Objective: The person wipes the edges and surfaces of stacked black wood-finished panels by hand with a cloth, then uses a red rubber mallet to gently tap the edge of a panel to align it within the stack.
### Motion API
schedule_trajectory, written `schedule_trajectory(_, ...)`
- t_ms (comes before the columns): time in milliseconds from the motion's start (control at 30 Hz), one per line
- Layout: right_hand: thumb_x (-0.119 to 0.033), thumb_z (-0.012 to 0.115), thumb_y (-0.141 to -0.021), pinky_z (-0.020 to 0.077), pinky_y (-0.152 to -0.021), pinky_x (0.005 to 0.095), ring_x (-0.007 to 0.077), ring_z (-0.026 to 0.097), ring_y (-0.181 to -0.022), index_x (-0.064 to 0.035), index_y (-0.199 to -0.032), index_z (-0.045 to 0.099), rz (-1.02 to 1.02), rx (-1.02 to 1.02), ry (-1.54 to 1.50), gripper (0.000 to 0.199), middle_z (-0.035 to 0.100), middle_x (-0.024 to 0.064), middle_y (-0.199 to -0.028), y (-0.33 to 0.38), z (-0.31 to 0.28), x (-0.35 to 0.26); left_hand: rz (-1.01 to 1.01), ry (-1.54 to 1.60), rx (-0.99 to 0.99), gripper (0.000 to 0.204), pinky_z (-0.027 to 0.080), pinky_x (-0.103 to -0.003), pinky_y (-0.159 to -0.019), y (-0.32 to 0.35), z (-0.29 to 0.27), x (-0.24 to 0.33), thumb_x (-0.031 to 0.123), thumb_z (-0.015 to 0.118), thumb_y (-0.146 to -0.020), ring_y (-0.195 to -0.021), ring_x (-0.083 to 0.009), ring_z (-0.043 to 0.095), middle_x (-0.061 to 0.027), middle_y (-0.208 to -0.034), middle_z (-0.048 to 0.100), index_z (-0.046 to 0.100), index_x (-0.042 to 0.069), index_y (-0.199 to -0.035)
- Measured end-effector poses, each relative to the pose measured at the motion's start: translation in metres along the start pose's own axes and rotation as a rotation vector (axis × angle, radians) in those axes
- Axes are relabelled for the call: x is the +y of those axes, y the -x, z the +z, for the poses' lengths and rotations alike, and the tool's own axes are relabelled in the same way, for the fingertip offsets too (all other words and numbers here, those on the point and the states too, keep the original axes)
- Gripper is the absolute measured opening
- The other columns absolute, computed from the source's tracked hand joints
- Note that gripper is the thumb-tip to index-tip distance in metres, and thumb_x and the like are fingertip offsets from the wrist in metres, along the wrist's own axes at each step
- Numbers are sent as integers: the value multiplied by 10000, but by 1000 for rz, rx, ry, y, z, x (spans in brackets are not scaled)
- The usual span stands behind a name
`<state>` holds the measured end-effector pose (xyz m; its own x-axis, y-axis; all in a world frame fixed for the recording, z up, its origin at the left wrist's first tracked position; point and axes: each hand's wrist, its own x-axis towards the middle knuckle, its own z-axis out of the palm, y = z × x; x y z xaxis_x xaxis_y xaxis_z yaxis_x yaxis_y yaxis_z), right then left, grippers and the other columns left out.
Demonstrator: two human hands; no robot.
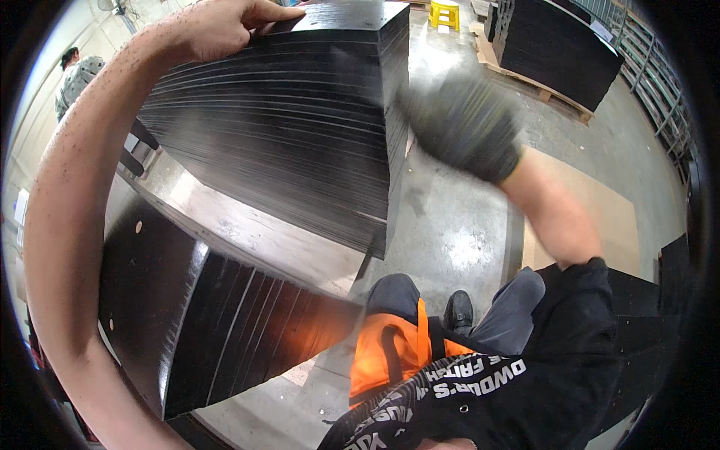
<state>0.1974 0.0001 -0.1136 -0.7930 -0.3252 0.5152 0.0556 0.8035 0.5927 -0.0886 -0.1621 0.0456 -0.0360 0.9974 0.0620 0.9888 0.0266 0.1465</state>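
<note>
A tall stack of thin black sheets rises in front of me. My left hand is bare and grips the far top-left edge of the stack, fingers curled over the top sheet. My right hand wears a dark glove and is blurred with motion beside the stack's right corner; whether it touches the stack or holds anything cannot be told. A lower, second stack of black sheets lies at the lower left, below the tall one.
A pale board lies between the two stacks. More black sheets sit on a wooden pallet at the back right, near a yellow stool. A brown board lies on the concrete floor. Another person stands far left.
</note>
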Motion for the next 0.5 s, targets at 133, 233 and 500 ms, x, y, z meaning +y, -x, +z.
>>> schedule_trajectory(133,-250,565,-874,455,-515,450,255,597,-592,-86,-1090,636,-79,-223,-317,281,598,61,-685,103,78,-128,-39,78,25,734,425,-430,-1095,-9,13,5,-202,421,-791,-1203,-223,573,-117,-1283,636,524,177,-1411)
schedule_trajectory(233,-246,565,-857,420,-491,428,243,582,-574,-95,-1054,647,8,-253,-391,261,589,69,-662,116,98,-154,-44,24,-3,730,427,-437,-1098,-8,6,-1,-201,419,-799,-1215,-216,569,-119,-1300,625,526,185,-1409)
schedule_trajectory(500,-197,611,-887,513,-718,436,268,643,-914,-62,-1176,642,64,128,190,321,655,117,-1042,47,54,-63,48,45,-18,752,372,-453,-1156,-13,6,-8,-197,478,-778,-1241,-226,556,-117,-1330,605,504,186,-1424)
